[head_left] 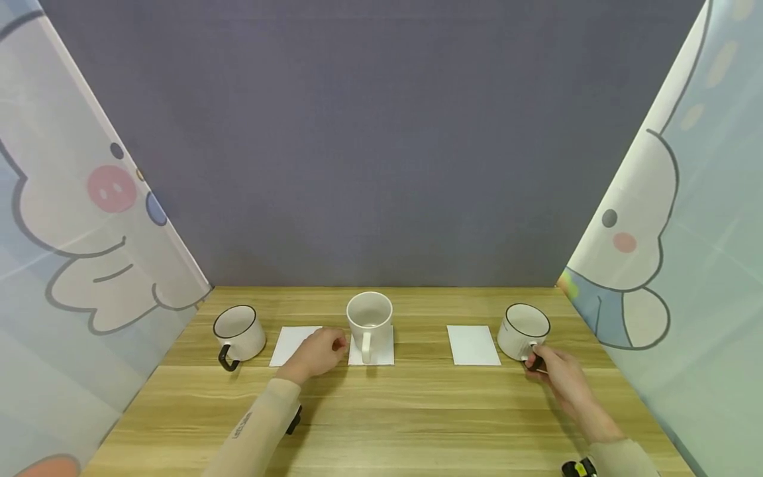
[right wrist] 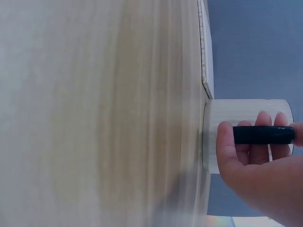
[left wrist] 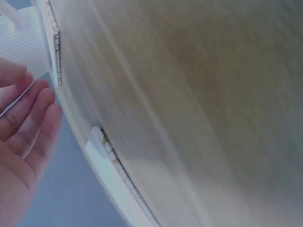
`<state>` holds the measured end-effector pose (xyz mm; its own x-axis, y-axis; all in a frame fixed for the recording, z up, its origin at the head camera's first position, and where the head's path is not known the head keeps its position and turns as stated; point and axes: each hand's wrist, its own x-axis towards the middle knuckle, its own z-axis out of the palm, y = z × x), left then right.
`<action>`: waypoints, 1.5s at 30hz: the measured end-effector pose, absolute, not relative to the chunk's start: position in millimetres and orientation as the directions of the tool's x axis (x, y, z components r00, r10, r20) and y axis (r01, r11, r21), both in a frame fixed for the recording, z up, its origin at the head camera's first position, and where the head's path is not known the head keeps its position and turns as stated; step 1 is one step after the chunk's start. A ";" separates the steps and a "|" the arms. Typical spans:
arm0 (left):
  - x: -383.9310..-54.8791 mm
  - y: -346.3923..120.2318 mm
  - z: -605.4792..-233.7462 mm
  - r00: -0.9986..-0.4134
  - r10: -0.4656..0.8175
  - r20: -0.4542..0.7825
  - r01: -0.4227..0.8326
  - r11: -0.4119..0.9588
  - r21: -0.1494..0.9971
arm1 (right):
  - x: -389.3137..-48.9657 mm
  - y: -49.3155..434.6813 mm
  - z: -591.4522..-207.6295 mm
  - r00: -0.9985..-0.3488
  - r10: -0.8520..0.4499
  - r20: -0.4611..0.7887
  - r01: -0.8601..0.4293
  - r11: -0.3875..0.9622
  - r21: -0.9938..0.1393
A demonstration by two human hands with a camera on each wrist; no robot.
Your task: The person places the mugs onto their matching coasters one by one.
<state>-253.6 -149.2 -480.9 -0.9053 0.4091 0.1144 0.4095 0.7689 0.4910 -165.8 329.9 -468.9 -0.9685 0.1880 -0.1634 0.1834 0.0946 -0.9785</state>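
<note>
My right hand (head_left: 563, 377) holds the black handle (right wrist: 265, 135) of a white mug (head_left: 523, 334) with a dark rim, its fingers curled behind the handle in the right wrist view. That mug stands upright on the wooden table. My left hand (head_left: 322, 352) is just left of a taller all-white mug (head_left: 369, 318), fingers loosely bent and holding nothing. In the left wrist view the fingertips (left wrist: 45, 97) are close to this ribbed-looking white mug (left wrist: 28, 47); whether they touch it I cannot tell. The taller mug stands on a white square coaster (head_left: 384, 358), handle toward me.
Another white mug (head_left: 241, 338) with a black handle stands at the left of the table (head_left: 417, 417). One white square coaster (head_left: 289, 341) lies partly behind my left hand, another (head_left: 473, 344) left of the right mug. A grey wall panel (head_left: 381, 146) rises behind the table.
</note>
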 end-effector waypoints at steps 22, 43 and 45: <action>-240.5 -141.0 -439.4 -0.727 0.297 0.620 0.604 0.706 0.370 | -169.2 330.9 -471.0 -0.968 0.195 -0.157 0.184 0.129 -0.974; -236.4 -114.4 -414.2 -0.518 0.336 0.787 0.789 0.544 0.287 | -166.2 328.6 -468.7 -0.972 0.179 -0.152 0.177 0.128 -0.976; -236.2 -112.0 -411.1 -0.511 0.335 0.792 0.793 0.539 0.283 | -166.1 328.5 -468.4 -0.971 0.182 -0.159 0.183 0.124 -0.975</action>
